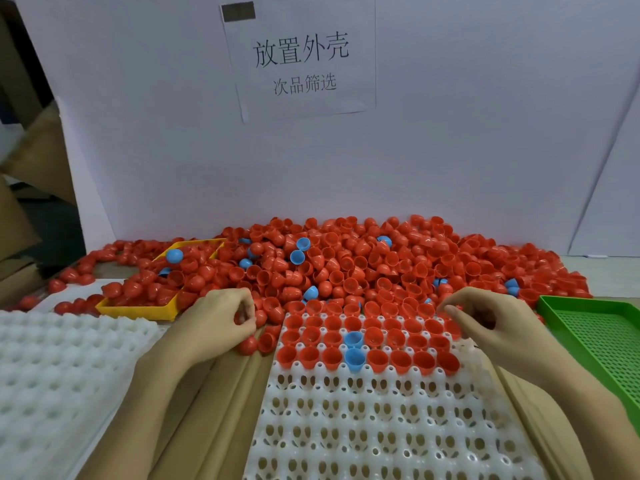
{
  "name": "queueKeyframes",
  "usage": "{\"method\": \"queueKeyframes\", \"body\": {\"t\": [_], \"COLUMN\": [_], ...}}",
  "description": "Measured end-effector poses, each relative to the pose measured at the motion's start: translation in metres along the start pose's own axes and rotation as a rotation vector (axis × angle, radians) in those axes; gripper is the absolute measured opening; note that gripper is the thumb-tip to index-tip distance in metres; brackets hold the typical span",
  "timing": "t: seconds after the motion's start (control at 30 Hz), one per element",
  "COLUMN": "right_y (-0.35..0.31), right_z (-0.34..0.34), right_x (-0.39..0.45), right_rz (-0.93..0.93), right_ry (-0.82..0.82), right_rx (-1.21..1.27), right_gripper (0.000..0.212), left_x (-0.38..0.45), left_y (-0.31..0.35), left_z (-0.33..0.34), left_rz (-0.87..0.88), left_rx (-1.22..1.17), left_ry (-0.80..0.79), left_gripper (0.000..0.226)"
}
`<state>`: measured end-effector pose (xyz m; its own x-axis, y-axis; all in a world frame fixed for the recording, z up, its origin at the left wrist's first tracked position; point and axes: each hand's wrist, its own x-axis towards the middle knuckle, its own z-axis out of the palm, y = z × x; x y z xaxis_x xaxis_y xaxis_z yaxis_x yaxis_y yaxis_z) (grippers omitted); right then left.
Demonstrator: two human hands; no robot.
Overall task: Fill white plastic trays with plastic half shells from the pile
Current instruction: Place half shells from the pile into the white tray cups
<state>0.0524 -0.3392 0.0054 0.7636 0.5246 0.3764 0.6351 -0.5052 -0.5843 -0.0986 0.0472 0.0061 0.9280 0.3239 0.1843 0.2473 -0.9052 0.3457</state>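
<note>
Left hand (221,313) fingers curled round red shell (242,318); right hand (485,317) fingers pinching.

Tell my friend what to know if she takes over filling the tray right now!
Left hand: fingers curled round a red shell at the pile's near edge.
Right hand: fingertips pinching something red, over the far right corner of the white tray.
Done: about four far rows hold red shells, with two blue shells among them.
Left: the near rows are empty. Another white tray waits on the left. A yellow tray and a green tray sit at the sides.
</note>
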Motion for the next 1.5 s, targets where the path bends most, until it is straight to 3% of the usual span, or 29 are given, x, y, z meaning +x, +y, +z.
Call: {"method": "queueKeyframes", "body": {"t": [0.1,0.17,0.27,0.37,0.43,0.5,0.53,0.67,0.8,0.97,1.07,1.2,1.27,1.4,1.5], "right_y": [-0.002,-0.002,-0.003,-0.004,-0.004,-0.002,-0.001,-0.002,-0.004,-0.007,-0.019,-0.049,-0.059,-0.065,-0.063], "right_z": [0.0,0.001,0.004,0.005,0.004,0.003,0.003,0.004,0.003,0.001,0.0,0.006,0.014,0.026,0.025], "right_x": [0.0,0.0,0.0,0.0,0.0,0.0,0.0,0.0,-0.001,-0.001,-0.002,-0.009,-0.012,-0.012,-0.011], "right_rz": [-0.009,-0.003,0.006,0.014,0.013,0.016,0.015,0.02,0.018,-0.007,-0.013,-0.005,-0.019,-0.022,-0.003], "right_ry": [0.028,0.019,-0.003,-0.019,-0.019,-0.011,-0.008,-0.009,-0.009,0.015,-0.006,-0.238,-0.329,-0.237,-0.201], "right_rx": [-0.002,-0.018,-0.022,-0.023,-0.03,-0.037,-0.04,-0.035,-0.036,0.033,0.302,0.612,0.68,0.646,0.674], "right_gripper": [0.01,0.011,0.013,0.014,0.015,0.016,0.016,0.016,0.017,0.018,0.019,0.028,0.034,0.024,0.031], "left_x": [0.003,0.002,0.0,0.001,0.001,0.0,0.0,0.005,0.006,0.003,-0.006,-0.021,-0.027,-0.035,-0.031], "left_y": [-0.011,-0.025,-0.038,-0.025,-0.013,-0.003,-0.002,-0.006,-0.006,0.012,0.046,0.093,0.107,0.116,0.109], "left_z": [-0.012,-0.018,-0.013,-0.007,-0.002,0.008,0.014,0.022,0.021,0.009,0.01,0.03,0.038,0.039,0.029], "left_rz": [-0.161,-0.28,-0.358,-0.142,0.026,0.142,0.169,0.215,0.192,0.181,0.282,0.413,0.509,0.599,0.486], "left_rx": [-0.233,-0.338,-0.207,-0.057,-0.103,-0.107,-0.067,-0.025,-0.096,-0.531,-0.804,-0.866,-0.839,-0.731,-0.748], "left_ry": [0.538,0.749,0.665,0.559,0.253,-0.133,-0.227,-0.169,-0.03,0.198,0.137,0.019,0.038,0.139,0.137], "left_gripper": [0.013,0.004,0.041,0.031,0.018,0.027,0.034,0.039,0.026,0.028,0.033,0.035,0.026,0.017,0.016]}}
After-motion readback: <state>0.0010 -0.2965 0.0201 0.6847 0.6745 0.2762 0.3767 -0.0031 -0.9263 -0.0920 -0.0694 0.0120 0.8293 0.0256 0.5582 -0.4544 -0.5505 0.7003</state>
